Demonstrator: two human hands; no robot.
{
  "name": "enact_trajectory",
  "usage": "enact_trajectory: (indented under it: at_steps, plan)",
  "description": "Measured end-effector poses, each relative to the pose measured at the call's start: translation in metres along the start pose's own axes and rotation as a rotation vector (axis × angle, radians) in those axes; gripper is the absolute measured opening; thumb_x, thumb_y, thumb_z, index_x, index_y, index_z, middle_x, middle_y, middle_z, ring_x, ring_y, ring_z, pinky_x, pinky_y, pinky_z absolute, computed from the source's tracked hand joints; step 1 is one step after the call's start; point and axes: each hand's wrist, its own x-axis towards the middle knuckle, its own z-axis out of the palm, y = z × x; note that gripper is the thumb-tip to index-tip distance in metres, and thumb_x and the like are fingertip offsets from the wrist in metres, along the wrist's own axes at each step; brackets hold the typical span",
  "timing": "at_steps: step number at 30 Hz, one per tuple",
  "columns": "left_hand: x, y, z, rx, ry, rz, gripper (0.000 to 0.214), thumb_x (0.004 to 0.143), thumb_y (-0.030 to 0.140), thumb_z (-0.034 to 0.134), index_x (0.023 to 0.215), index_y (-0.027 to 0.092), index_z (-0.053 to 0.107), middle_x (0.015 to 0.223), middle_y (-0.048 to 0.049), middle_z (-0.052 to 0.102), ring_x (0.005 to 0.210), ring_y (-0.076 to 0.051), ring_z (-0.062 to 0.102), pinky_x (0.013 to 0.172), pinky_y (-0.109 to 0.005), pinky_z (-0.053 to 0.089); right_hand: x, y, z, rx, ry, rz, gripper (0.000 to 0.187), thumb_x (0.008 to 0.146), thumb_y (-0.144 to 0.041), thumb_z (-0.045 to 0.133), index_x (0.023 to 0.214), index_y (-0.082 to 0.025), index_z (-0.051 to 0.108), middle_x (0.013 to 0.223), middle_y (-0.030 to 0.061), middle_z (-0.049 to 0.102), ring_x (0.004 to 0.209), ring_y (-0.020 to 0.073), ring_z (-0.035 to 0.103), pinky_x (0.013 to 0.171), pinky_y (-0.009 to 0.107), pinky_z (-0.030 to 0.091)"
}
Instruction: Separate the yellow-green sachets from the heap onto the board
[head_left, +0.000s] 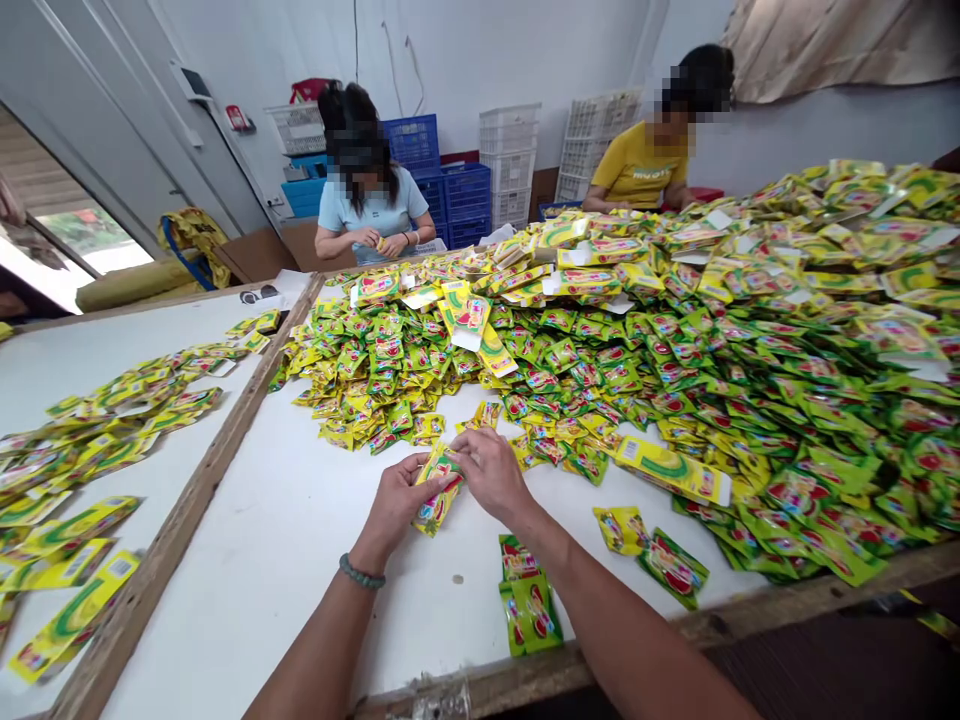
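Note:
My left hand point(396, 502) and my right hand point(491, 473) meet above the white table point(300, 540), both closed on a small stack of yellow-green sachets point(437, 497) held between them. The left wrist wears a green bead bracelet point(361, 574). Just behind the hands begins a huge heap of the same sachets point(675, 330). A flat yellow carton point(673, 470) lies to the right of my right hand. Two sachets point(529, 600) rest under my right forearm near the table's front edge.
Two seated people work at the far side of the table, one in a blue shirt point(367, 205), one in yellow point(637, 165). A second table on the left point(97, 350) carries scattered sachets and flat cartons. Plastic crates point(450, 170) are stacked by the back wall.

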Motion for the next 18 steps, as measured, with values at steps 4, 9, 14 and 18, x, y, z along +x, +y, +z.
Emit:
enact_trajectory:
  at_steps: [4,9,14,18]
  plan:
    - [0.000,0.000,-0.001,-0.045,0.013,-0.004,0.043,0.059,0.031,0.079,0.096,0.014,0.062,0.082,-0.0044,0.072,0.064,-0.016,0.065,0.062,-0.026,0.049,-0.002,-0.003,0.004,0.073,-0.028,0.027,0.009,0.083,-0.025,0.053,0.085,-0.021,0.061,0.087,0.0028,0.065,0.091,0.0182,0.058,0.087,0.035,0.038]
    - [-0.005,0.005,0.000,-0.077,0.021,0.030,0.040,0.065,0.036,0.075,0.095,0.013,0.062,0.078,-0.0041,0.070,0.064,-0.016,0.064,0.063,-0.026,0.049,-0.007,-0.009,0.007,0.102,-0.189,0.044,0.013,0.085,-0.024,0.048,0.094,-0.022,0.057,0.096,0.0022,0.065,0.094,0.0175,0.058,0.098,0.041,0.028]
    - [-0.004,0.010,0.005,-0.097,-0.022,0.038,0.041,0.069,0.039,0.070,0.100,0.014,0.061,0.084,-0.0055,0.070,0.070,-0.017,0.065,0.066,-0.027,0.049,-0.010,-0.018,0.011,0.112,-0.197,0.045,0.022,0.082,-0.033,0.055,0.102,-0.023,0.055,0.096,0.0015,0.064,0.091,0.0172,0.058,0.103,0.045,0.018]
    - [-0.006,0.019,-0.002,0.006,-0.061,0.021,0.048,0.068,0.041,0.070,0.107,0.016,0.059,0.088,-0.0061,0.070,0.078,-0.021,0.065,0.069,-0.029,0.050,-0.013,-0.022,0.017,0.089,-0.077,0.006,0.020,0.077,-0.025,0.063,0.097,-0.024,0.060,0.101,0.0035,0.062,0.105,0.0210,0.050,0.098,0.039,0.029]
